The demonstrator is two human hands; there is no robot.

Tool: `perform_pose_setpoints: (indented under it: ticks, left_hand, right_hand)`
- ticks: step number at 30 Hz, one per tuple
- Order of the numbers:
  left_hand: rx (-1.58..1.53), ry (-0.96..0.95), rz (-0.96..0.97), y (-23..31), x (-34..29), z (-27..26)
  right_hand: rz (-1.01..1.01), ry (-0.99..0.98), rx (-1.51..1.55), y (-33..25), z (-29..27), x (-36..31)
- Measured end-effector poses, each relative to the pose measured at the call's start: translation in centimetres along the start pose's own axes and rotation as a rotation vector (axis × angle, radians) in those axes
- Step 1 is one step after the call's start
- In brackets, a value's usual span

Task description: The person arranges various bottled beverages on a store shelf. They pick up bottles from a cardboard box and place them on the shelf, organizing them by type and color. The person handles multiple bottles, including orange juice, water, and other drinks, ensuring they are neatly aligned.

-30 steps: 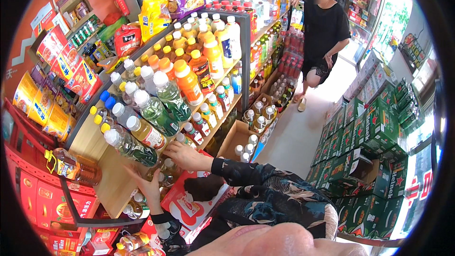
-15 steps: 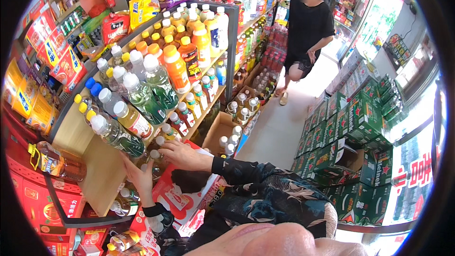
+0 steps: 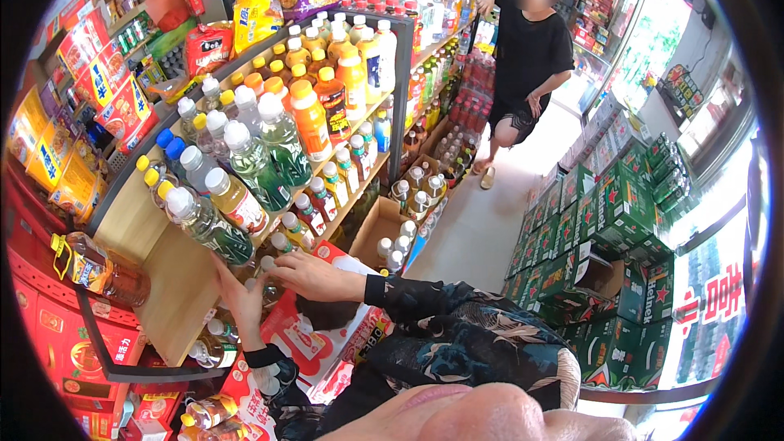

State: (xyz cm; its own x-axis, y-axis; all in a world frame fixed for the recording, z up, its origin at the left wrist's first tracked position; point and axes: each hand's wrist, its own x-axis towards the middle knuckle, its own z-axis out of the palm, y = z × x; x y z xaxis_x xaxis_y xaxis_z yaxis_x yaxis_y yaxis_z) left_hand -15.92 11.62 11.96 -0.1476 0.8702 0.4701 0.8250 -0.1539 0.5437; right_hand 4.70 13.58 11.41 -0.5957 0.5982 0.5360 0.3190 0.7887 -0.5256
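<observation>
Both my hands are at the lower shelf on the left, among small bottles with pale caps. My left hand (image 3: 240,300) reaches up by the front edge of the upper shelf (image 3: 175,298), fingers stretched and thumb apart, beside a bottle with a pale cap (image 3: 267,263). From the right, my right hand (image 3: 309,276) bends its fingers over that same bottle, whose body is mostly hidden. Just above the hands, a big clear bottle with a green label (image 3: 214,229) stands at the end of the upper row. Another pale-capped bottle (image 3: 282,242) is close behind my right fingers.
Orange drink bottles (image 3: 309,122) fill the upper shelf farther along. A red-and-white carton (image 3: 298,335) lies below my hands, with an open cardboard box (image 3: 380,224) beyond it. Green beer cartons (image 3: 604,220) are stacked right of the aisle. A person in black (image 3: 531,53) stands at its far end.
My right hand has shifted slightly down and left, closer to my left thumb, its fingers now drawn in over the bottle. My left hand stays at the shelf edge. The view has tilted slightly.
</observation>
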Motion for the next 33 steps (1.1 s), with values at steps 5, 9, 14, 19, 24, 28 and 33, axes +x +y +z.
perform_pose_setpoints:
  ticks: [5,9,14,19,24,28,33]
  left_hand:
    - [-0.068,-0.006,-0.039,0.0,0.0,0.2]
    - [-0.040,0.001,-0.043,0.8,0.0,0.6]
    - [0.013,-0.008,-0.085,-0.2,-0.2,0.9]
    - [0.049,-0.030,-0.127,-1.0,-0.4,1.0]
    - [0.029,0.021,-0.168,-2.4,-0.5,1.6]
    - [0.135,0.046,-0.161,-2.2,-0.5,1.8]
    - [0.112,0.053,-0.123,-2.0,-0.4,1.7]
  right_hand:
    - [0.035,-0.135,0.008,0.9,-0.5,0.0]
    - [-0.050,-0.031,-0.029,2.4,-0.4,-0.1]
    - [-0.104,0.002,-0.075,4.5,0.8,1.1]
    - [-0.105,0.025,-0.007,5.8,1.5,1.3]
    - [-0.112,-0.003,-0.003,6.2,2.2,1.1]
    - [-0.092,-0.120,-0.019,6.8,2.6,-0.1]
    - [-0.075,-0.102,-0.036,7.4,2.1,-1.9]
